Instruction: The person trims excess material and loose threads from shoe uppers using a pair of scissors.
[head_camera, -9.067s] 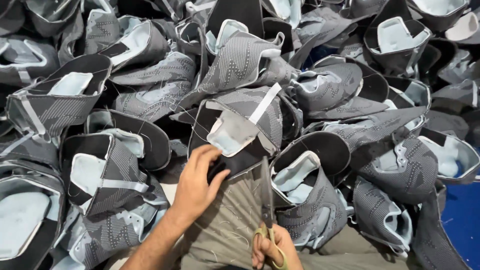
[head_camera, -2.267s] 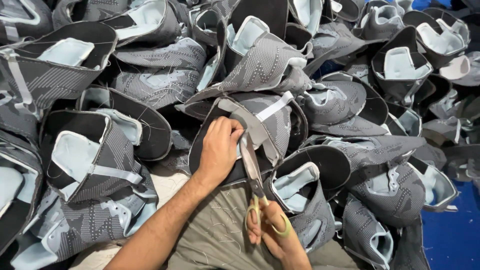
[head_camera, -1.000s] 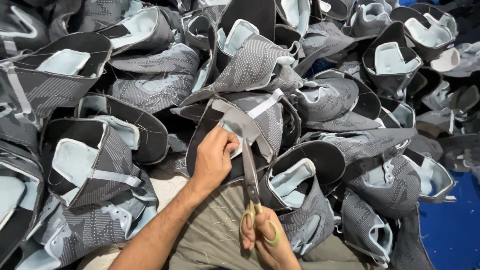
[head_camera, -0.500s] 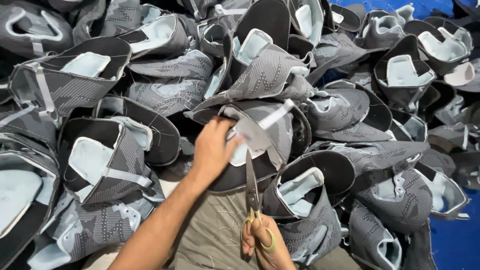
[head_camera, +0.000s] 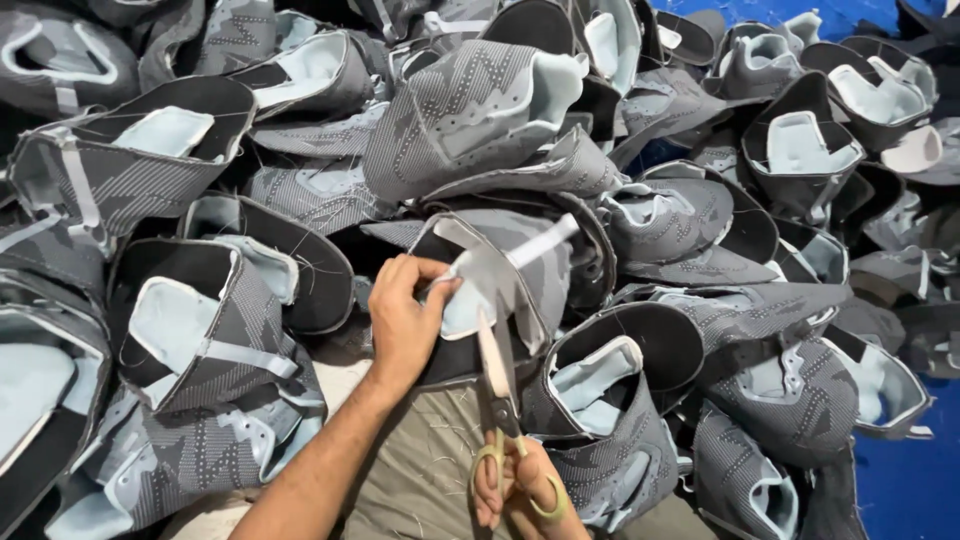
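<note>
Fingers of the left hand (head_camera: 405, 320) pinched the grey shoe upper (head_camera: 500, 285). Right hand (head_camera: 520, 490) gripped scissors (head_camera: 497, 385), whose blades pointed up, away from the body.

left hand (head_camera: 405, 318) forward, fingers curled in pinch; right hand (head_camera: 520, 490) low, fingers closed, wrist near body.

Matt grey knit-cloth shoe upper (head_camera: 500, 275); shiny metal scissors (head_camera: 500, 390) with yellow plastic handles.
</note>
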